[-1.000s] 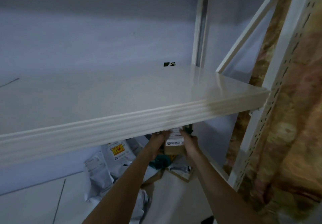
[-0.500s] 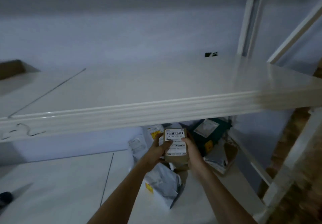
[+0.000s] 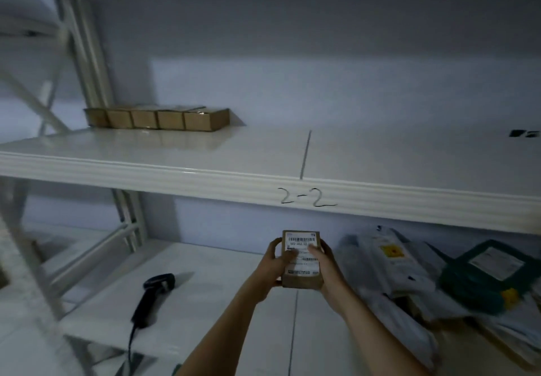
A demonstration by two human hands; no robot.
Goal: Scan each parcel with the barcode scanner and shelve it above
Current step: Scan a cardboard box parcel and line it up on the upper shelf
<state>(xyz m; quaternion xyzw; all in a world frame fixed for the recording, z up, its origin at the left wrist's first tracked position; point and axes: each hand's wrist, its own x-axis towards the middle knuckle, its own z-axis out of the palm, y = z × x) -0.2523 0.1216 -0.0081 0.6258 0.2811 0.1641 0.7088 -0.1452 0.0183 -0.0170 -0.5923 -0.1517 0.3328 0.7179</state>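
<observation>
Two hands on one small parcel (image 3: 301, 260): the left hand (image 3: 273, 264) grips its left edge, the right hand (image 3: 323, 261) its right edge, thumbs lying across the white barcode label that faces up. The brown box sits in the air between them, below the front lip of the upper shelf (image 3: 292, 185), where "2-2" is handwritten just above the hands. Down to the left of the left hand, the barcode scanner (image 3: 152, 296) lies on the lower shelf (image 3: 210, 273), untouched, cable trailing toward the camera. Right of the right hand, a heap of grey mailer bags (image 3: 386, 261) spreads out, with a dark green package (image 3: 486, 276) at its far right. Up and well to the left, a row of brown boxes (image 3: 156, 118) stands side by side, touching, on the upper shelf.
</observation>
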